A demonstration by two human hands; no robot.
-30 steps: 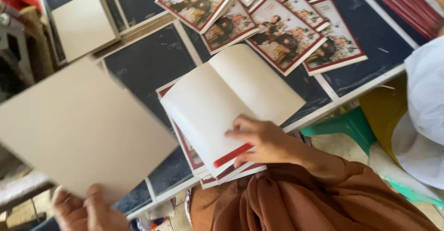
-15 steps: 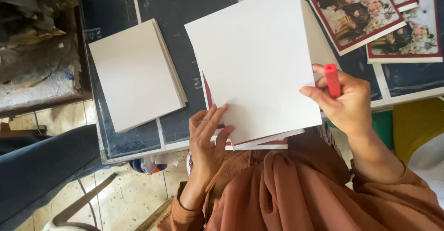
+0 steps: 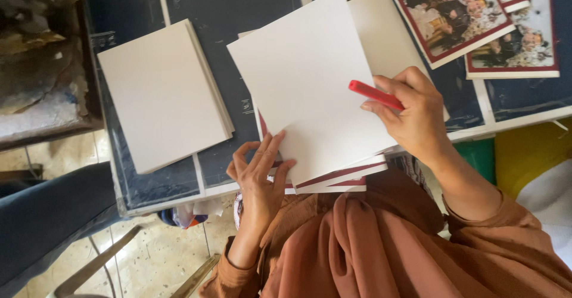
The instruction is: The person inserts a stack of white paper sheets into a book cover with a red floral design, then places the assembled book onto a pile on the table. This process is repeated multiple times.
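Observation:
My left hand (image 3: 260, 173) holds the near corner of a blank white sheet (image 3: 310, 77), fingers spread under and over its edge. The sheet lies tilted over a stack of red-bordered booklets (image 3: 333, 177) at the table's near edge. My right hand (image 3: 414, 114) rests on the sheet's right side and grips a red pen-like stick (image 3: 375, 94) that points left across the paper. An opened white page (image 3: 386, 36) shows behind the sheet.
A pile of blank white sheets (image 3: 162, 92) lies to the left on the dark blue table (image 3: 226, 12). Red-bordered photo cards (image 3: 459, 18) are spread at the far right. A dark-trousered leg (image 3: 47, 214) is at the left. A yellow stool (image 3: 530, 149) stands on the right.
The white sheet has come from my raised left hand down onto the booklet stack. My right hand has moved onto it, and the red stick has turned from upright to pointing left.

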